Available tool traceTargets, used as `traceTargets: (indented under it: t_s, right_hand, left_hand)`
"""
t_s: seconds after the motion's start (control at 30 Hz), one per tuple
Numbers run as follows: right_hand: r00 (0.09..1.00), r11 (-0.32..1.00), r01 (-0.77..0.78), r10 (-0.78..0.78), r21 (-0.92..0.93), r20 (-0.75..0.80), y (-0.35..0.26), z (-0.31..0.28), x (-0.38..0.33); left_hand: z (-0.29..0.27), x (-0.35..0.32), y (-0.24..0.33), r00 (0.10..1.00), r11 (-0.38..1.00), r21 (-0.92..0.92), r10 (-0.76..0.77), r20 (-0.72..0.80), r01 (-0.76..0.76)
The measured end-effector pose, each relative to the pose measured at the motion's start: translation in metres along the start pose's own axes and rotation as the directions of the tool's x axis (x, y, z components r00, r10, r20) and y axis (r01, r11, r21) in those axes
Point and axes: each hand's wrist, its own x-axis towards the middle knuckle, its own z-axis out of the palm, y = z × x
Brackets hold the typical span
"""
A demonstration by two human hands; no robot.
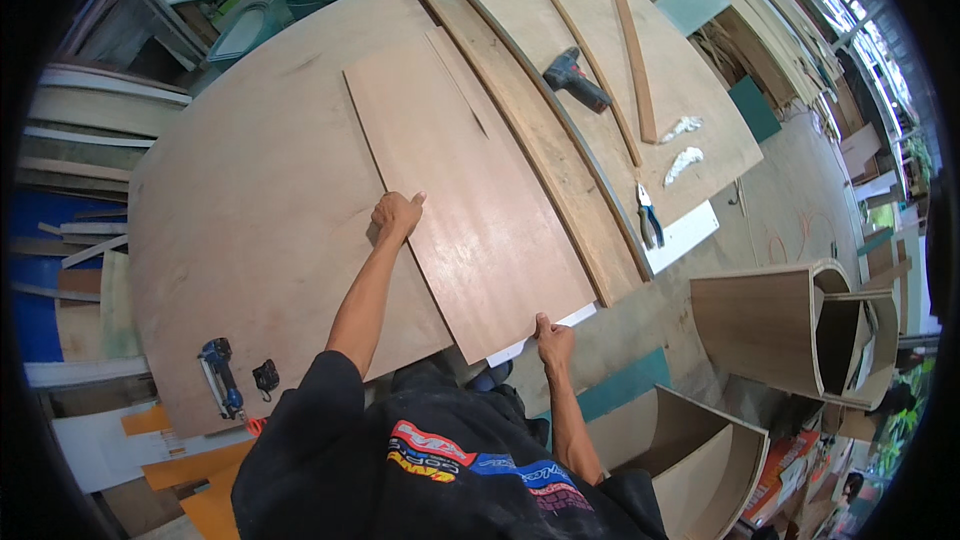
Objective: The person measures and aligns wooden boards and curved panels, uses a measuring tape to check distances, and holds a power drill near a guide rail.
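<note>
workshop clutter rings a big plywood table (230, 240). left hand (397, 214) presses, fingers curled, on the left edge of a thin ply sheet (470, 200) lying flat on it. right hand (551, 338) grips the sheet's near corner. beyond the hands lie a drill (574, 78) and pliers (649, 216); a nail gun (220, 375) sits near the left elbow.

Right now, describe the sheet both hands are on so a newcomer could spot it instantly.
Start at the big round-edged plywood table. Lying on it is a long reddish-brown plywood sheet, with the left hand on its left edge and the right hand at its near corner. It is redder and smoother than the rough curved plank beside it.
</note>
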Motion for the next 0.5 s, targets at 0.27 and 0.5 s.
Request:
traceTargets:
  t_s: [0.27,0.5]
  right_hand:
    - [0.995,0.997,0.059,-0.062,-0.043,-0.079,-0.071,0.062,0.042]
    - [0.993,0.995,0.065,-0.072,-0.071,-0.096,-0.119,0.088,0.063]
  left_hand:
    - [-0.011,0.113,-0.01,0.993,0.998,0.047,0.04,-0.112,-0.035]
    - [-0.027,0.174,0.003,0.997,0.999,0.008,0.038,-0.074,-0.037]
